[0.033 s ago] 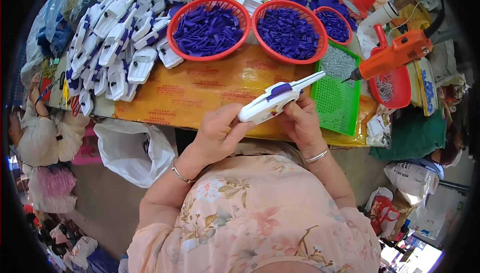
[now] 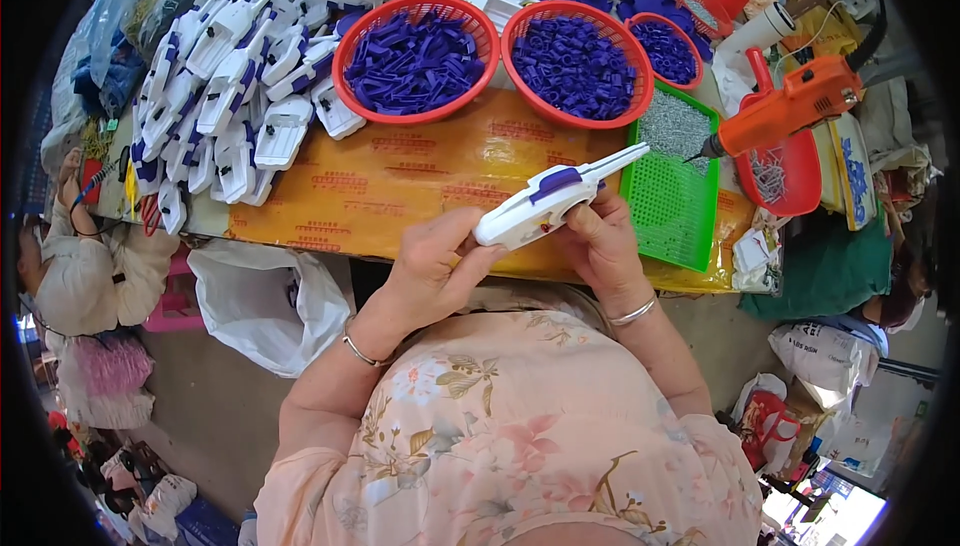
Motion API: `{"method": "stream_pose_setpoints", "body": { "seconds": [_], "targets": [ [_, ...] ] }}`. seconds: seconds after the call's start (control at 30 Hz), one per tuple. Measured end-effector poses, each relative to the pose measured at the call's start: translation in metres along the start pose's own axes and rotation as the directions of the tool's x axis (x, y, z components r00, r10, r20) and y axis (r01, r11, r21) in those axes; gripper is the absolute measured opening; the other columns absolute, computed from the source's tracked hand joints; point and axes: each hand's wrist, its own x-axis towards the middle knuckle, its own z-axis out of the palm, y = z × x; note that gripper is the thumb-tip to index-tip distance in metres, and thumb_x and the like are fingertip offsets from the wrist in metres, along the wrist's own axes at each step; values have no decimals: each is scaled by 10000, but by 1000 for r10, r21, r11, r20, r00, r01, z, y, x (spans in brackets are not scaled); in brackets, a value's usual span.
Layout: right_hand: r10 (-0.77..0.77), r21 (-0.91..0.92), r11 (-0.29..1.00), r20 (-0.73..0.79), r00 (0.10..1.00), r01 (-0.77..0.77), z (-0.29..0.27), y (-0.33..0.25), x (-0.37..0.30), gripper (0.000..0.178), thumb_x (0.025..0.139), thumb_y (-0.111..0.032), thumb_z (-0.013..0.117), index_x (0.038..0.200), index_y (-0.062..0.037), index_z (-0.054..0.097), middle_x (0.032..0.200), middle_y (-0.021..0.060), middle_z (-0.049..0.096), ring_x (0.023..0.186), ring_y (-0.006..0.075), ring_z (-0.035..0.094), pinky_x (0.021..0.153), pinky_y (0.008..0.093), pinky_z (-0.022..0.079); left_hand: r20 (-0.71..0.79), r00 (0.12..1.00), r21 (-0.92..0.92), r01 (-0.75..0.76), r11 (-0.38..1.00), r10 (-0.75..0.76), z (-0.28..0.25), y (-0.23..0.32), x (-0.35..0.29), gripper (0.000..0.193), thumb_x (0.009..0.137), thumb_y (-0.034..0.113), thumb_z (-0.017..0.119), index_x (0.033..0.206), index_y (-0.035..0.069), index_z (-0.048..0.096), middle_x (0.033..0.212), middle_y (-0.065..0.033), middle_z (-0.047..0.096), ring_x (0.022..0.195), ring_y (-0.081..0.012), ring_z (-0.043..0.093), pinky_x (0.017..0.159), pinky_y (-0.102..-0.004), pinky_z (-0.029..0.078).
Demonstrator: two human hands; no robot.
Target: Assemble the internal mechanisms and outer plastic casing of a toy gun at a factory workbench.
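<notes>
My left hand (image 2: 432, 261) grips the rounded end of a white plastic housing (image 2: 520, 214) with a purple insert along its upper edge. A long, flat tip narrows toward the upper right. My right hand (image 2: 606, 246) is closed round the underside near that narrow end, fingers partly hidden behind it. A small red spot shows on its side. The piece is held tilted above the table's front edge. Just right of my right hand lies a green perforated tray (image 2: 668, 231) with small metal screws at its far end.
Red baskets (image 2: 365, 111) of small purple parts stand behind. White and purple housings (image 2: 232, 96) are heaped at left. An orange electric screwdriver (image 2: 790, 106) hangs over a red scoop (image 2: 805, 186) of metal pieces. A white sack (image 2: 265, 311) sits below; another person's arm (image 2: 75, 266) shows at far left.
</notes>
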Motion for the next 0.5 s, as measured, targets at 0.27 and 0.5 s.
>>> {"method": "stream_pose_setpoints", "body": {
  "seconds": [0.27, 0.5],
  "targets": [
    [-105, -121, 987, 32, 994, 108, 6, -5, -2, 303, 804, -69, 713, 1090, -32, 622, 1055, 68, 660, 964, 185, 630, 873, 337, 507, 103, 995, 27, -1, 1000, -2, -10, 9, 6, 210, 789, 15, 655, 981, -34, 586, 792, -133, 598, 709, -216, 600, 639, -309, 469],
    [0, -347, 937, 87, 996, 30, 14, -15, -4, 310, 839, -87, 676, 1125, 0, 593, 1057, 59, 640, 953, 137, 600, 854, 286, 487, 181, 959, -406, 274, 872, -217, -5, 7, 7, 396, 875, 67, 612, 1239, -45, 503, 1022, -111, 641, 963, -162, 598, 854, -284, 463]
  ]
}}
